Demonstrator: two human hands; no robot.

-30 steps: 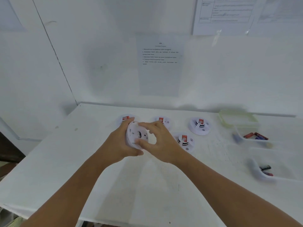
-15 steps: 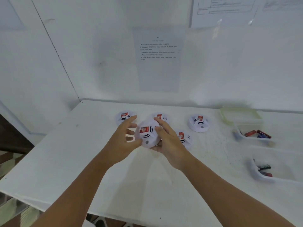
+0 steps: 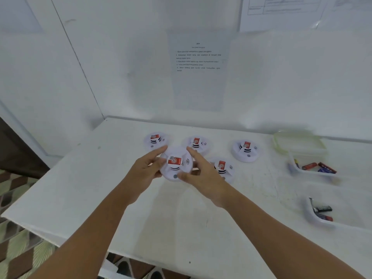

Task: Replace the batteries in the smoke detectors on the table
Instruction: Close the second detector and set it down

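A white round smoke detector [image 3: 176,164] with a red sticker faces up between my two hands, just over the white table [image 3: 181,218]. My left hand [image 3: 144,174] holds its left rim with the fingers reaching along the far edge. My right hand [image 3: 203,176] grips its right rim, thumb on the near edge by the grey button. Whether the detector touches the table I cannot tell. Several more detectors lie face up behind and beside it: one at the far left [image 3: 155,139], one behind [image 3: 196,142], one to the right [image 3: 222,168], and one farther right [image 3: 246,150].
At the right stand a clear tray [image 3: 293,166] with red and blue batteries and a nearer tray [image 3: 310,216] with dark and red batteries. A green-rimmed lid [image 3: 298,141] lies at the back right. The wall carries an instruction sheet [image 3: 198,69]. The table's near edge is on the left.
The detector was turned over, from its back side toward me to its red-sticker face up. Both hands lowered it toward the table and shifted their hold to its rim.
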